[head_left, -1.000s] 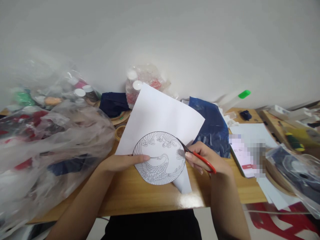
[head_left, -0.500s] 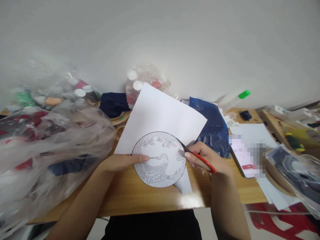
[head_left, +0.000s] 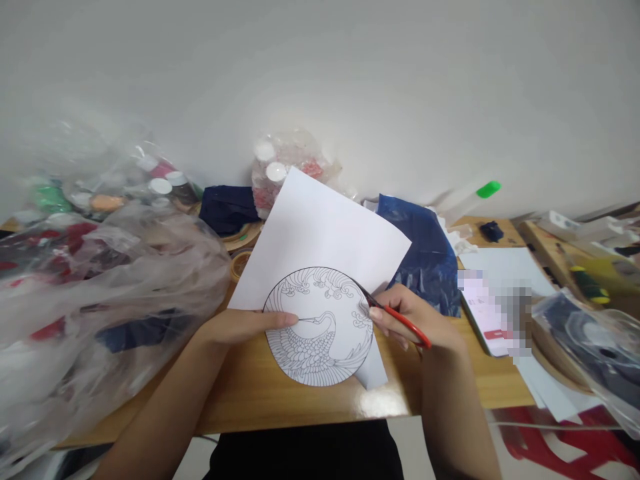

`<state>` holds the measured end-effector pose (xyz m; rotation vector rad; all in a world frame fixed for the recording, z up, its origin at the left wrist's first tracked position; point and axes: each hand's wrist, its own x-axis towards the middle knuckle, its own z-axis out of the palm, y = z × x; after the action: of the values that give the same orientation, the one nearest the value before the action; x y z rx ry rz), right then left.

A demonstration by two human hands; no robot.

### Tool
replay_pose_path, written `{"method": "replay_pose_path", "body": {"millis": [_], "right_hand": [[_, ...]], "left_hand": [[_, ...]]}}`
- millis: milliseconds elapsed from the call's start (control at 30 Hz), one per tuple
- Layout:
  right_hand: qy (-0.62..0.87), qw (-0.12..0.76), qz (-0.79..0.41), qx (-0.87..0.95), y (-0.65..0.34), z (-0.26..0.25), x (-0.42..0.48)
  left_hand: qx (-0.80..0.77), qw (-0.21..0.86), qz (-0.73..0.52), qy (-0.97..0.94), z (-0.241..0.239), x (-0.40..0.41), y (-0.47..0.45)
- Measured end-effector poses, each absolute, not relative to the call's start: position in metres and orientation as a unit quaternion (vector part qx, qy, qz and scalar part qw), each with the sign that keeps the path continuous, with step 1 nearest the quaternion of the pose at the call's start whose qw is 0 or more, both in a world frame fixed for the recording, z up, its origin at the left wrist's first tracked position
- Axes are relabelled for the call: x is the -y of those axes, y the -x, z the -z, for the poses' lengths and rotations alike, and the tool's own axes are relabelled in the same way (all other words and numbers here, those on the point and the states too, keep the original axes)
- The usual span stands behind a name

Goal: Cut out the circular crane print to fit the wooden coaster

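A white sheet of paper (head_left: 325, 230) is held up over the wooden table, its lower part a round line drawing of a crane (head_left: 305, 347). Around the bottom and right of the circle the paper is cut along the outline, and a loose strip (head_left: 375, 370) hangs below on the right. My left hand (head_left: 265, 321) pinches the sheet at the circle's left side, thumb on top, fingers hidden underneath. In my right hand (head_left: 405, 317) are scissors with red handles (head_left: 410, 327); their dark blades meet the paper at the circle's upper right edge.
Plastic bags (head_left: 165, 267) with jars crowd the left. Behind the sheet stand a bag of white-capped jars (head_left: 285, 170) and a dark blue plastic bag (head_left: 425, 247). A lit phone (head_left: 483, 313) lies on papers at the right, beside a wrapped round item (head_left: 595, 340). A red stool (head_left: 565, 447) is below.
The lower edge of the round drawing has tipped down slightly, showing more of its face. The loose strip has shifted a little right. Both hands keep nearly the same places.
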<state>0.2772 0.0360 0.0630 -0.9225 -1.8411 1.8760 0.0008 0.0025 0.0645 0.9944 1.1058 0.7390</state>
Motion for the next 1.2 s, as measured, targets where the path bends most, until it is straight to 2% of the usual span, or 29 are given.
{"method": "replay_pose_path", "body": {"millis": [600, 867, 1200], "right_hand": [[0.328, 0.179, -0.661, 0.651, -0.2775, -0.0622, -0.0364], [0.35, 0.174, -0.655, 0.646, -0.2785, -0.0606, -0.0343], [0.312, 0.163, -0.651, 0.673, -0.2734, -0.0644, -0.0357]], "left_hand": [[-0.457, 0.689, -0.334, -0.454, -0.0652, -0.0053, -0.0006], [-0.494, 0.646, -0.365, -0.454, -0.059, -0.0056, -0.0002], [-0.481, 0.677, -0.324, -0.453, -0.0622, -0.006, -0.0005]]}}
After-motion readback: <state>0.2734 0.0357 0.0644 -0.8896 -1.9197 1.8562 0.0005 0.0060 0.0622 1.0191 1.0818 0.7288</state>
